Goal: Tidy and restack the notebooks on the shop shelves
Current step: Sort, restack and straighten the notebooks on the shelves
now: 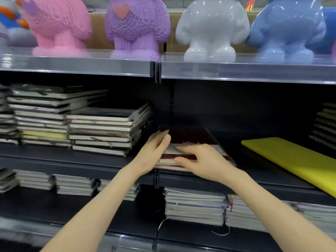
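left hand point(154, 150) lies flat and released against the left flank of a low stack, fingers straight and pointing toward the back of the shelf. right hand point(203, 159) comes in from the right across the stack's front edge. its fingers point(183, 148) lie over the top and the thumb is against the page edges, so it seems to be pinching the upper notebooks, though blur softens this.

middle shelf point(72, 157) carries everything here. on its left half stand taller notebook piles point(101, 130), uneven and stepped. on its right a yellow pad point(291, 157) lies flat and askew, well apart from the hands. between them, just right of the shelf divider, sits the dark red stack point(190, 137). its long axis runs front to back and its near edge is at the shelf lip.

the stack lies directly ahead of both hands, with the left hand nearer its side and the right hand nearer its front. squaring it likely means pushing inward from those two faces.
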`<state>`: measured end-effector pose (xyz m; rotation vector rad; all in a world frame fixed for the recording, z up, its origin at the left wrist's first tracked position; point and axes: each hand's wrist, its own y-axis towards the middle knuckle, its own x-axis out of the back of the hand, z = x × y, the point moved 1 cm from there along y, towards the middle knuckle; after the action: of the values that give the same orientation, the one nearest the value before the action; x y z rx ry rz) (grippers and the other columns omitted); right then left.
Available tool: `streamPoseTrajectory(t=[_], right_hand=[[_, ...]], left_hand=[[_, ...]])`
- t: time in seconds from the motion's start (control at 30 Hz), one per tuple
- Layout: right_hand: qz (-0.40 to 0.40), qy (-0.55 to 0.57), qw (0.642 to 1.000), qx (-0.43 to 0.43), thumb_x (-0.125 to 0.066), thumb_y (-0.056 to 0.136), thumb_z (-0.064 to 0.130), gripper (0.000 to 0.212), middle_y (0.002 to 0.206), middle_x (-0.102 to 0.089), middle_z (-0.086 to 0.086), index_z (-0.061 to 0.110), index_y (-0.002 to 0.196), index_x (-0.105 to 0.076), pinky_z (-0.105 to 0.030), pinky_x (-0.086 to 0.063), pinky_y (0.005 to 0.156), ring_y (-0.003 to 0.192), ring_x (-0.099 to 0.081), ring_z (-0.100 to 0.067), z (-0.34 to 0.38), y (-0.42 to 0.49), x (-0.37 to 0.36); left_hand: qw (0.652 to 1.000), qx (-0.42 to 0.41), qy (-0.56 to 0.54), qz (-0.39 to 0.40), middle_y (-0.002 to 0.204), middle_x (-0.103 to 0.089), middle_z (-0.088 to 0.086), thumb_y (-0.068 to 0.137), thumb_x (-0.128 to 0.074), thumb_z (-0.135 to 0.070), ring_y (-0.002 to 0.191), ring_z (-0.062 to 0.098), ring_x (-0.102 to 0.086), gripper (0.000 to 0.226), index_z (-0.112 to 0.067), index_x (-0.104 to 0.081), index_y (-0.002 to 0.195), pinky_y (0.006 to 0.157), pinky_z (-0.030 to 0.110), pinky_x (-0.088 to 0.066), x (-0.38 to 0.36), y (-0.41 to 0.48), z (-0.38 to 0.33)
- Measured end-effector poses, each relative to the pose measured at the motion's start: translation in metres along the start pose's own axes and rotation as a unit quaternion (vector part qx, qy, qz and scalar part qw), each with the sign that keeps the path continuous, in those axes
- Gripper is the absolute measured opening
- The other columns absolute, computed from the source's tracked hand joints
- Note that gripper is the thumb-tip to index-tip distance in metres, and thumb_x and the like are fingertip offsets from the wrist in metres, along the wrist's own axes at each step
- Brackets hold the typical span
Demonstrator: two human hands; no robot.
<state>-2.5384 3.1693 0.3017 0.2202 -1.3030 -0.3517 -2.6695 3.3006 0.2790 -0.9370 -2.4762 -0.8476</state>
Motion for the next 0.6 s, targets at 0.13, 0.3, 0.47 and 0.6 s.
streamPoseTrajectory(t=[0.13, 0.3, 0.47, 0.6], right_hand=[[-0.017, -0.076, 0.992, -0.095, -0.042, 0.087, 0.064, 0.052, 0.151, -0.033, 0.012, 0.046, 0.135, -0.044, -0.035, -0.015, 0.117, 0.143, -0.023, -0.01, -0.033, -0.021, 0.023], [-0.045, -0.015, 0.99, -0.135, -0.039, 0.092, 0.058, 0.043, 0.14, -0.05, 0.013, 0.04, 0.127, -0.056, -0.029, -0.034, 0.105, 0.138, -0.033, -0.007, -0.022, -0.022, 0.007], [-0.08, 0.011, 0.983, -0.164, -0.037, 0.092, 0.06, 0.045, 0.139, -0.053, 0.007, 0.039, 0.125, -0.059, -0.031, -0.038, 0.103, 0.138, -0.034, -0.008, -0.017, -0.02, -0.005], [-0.083, 0.001, 0.98, -0.183, -0.033, 0.091, 0.064, 0.049, 0.143, -0.049, 0.003, 0.041, 0.126, -0.057, -0.033, -0.042, 0.099, 0.136, -0.038, -0.014, -0.014, -0.021, -0.01]], left_hand=[[0.995, -0.04, 0.089, 0.032, 0.154, -0.021, -0.005, 0.082, -0.032, -0.063, 0.141, 0.009, -0.02, 0.066, -0.035, -0.038, 0.142, 0.105, 0.018, -0.016, 0.003, -0.012, 0.003], [0.993, -0.049, 0.085, 0.066, 0.152, -0.026, -0.007, 0.081, -0.041, -0.062, 0.14, 0.007, -0.023, 0.062, -0.038, -0.042, 0.139, 0.108, 0.022, -0.018, 0.009, -0.007, 0.008], [0.987, -0.065, 0.094, 0.112, 0.151, -0.031, -0.006, 0.082, -0.044, -0.073, 0.139, 0.005, -0.023, 0.067, -0.04, -0.039, 0.14, 0.114, 0.027, -0.018, 0.02, -0.001, 0.015], [0.982, -0.058, 0.123, 0.132, 0.154, -0.027, -0.004, 0.08, -0.043, -0.068, 0.144, 0.011, -0.014, 0.066, -0.037, -0.042, 0.139, 0.118, 0.034, -0.011, 0.021, 0.002, 0.019]])
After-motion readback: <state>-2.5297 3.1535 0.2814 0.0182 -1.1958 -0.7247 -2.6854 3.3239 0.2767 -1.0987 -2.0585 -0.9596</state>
